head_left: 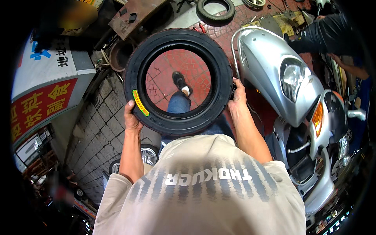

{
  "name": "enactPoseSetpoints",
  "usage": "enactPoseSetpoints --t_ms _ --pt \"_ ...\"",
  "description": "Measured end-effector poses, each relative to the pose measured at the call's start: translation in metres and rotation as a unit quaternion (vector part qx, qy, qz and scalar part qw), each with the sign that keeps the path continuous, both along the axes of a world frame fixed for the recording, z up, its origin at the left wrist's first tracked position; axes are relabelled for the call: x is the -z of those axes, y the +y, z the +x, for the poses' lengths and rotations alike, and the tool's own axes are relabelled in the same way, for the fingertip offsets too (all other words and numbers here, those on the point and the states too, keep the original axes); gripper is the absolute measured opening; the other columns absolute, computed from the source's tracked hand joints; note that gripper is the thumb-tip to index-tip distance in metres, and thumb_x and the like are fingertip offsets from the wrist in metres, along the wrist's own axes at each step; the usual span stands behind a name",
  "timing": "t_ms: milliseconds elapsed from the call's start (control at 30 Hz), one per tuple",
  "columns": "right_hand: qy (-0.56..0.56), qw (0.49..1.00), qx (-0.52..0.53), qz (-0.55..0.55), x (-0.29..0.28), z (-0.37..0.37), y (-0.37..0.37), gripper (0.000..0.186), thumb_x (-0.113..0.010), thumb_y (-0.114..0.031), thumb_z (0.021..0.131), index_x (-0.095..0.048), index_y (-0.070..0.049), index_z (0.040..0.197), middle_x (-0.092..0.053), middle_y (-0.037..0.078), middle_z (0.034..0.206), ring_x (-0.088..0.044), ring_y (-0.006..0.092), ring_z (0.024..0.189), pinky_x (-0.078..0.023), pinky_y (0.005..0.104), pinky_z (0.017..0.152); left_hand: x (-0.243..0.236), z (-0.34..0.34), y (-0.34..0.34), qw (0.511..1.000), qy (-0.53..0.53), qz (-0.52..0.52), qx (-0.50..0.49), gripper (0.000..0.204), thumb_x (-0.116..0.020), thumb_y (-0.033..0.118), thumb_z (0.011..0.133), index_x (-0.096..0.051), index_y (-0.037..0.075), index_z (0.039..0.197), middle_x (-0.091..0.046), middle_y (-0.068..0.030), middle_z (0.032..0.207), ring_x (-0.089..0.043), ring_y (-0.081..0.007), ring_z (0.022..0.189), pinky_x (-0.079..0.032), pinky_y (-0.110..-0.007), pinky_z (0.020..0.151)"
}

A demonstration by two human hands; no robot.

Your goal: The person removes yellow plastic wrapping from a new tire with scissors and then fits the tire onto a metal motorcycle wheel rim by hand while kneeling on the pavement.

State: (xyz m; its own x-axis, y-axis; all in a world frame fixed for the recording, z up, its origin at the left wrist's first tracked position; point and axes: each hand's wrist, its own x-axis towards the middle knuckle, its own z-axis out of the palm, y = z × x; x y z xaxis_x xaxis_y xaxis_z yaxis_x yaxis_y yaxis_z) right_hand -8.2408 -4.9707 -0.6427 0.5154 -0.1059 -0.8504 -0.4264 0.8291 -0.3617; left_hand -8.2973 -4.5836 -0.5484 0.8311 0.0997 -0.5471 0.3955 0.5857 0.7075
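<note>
A black tire (178,38) with a long yellow-green label (140,102) on its left sidewall is held up level in front of my torso. My left hand (133,116) grips its lower left edge, thumb up, fingers mostly hidden behind the rubber. My right hand (238,96) is wrapped round its right edge. Through the tire's opening I see my shoe (180,81), jeans and red floor tiles. The front of a silver scooter (266,66) stands close to the right of my right hand.
Another tire (215,19) lies at the top, near a rusty metal board (133,19). A signboard (51,62) stands at left, spoked wheels (148,152) below on grey pavers. At upper right are another person's dark-clothed leg (317,35) and hand (348,66), beside the scooter.
</note>
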Motion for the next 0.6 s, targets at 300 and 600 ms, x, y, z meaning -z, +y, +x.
enactPoseSetpoints --t_ms 300,600 --pt "0.008 0.999 0.018 -0.041 -0.001 0.148 0.029 0.028 -0.059 -0.026 0.099 -0.07 -0.003 0.112 -0.075 0.012 0.105 -0.073 0.028 0.094 -0.062 0.0464 0.084 0.045 0.174 0.054 0.997 0.045 -0.018 0.06 0.059 -0.07 0.044 0.089 -0.065 0.0 0.128 -0.075 -0.0134 0.113 -0.074 -0.0245 0.096 -0.062 -0.041 0.089" --pt "-0.026 0.996 0.047 -0.069 -0.068 0.266 0.056 0.032 -0.057 -0.027 0.101 -0.069 -0.004 0.119 -0.074 0.011 0.115 -0.071 0.0269 0.103 -0.059 0.0451 0.091 -0.013 0.351 0.07 0.993 0.029 -0.032 0.109 0.055 -0.072 0.041 0.087 -0.067 -0.001 0.122 -0.075 -0.0124 0.105 -0.074 -0.0222 0.089 -0.064 -0.036 0.084"
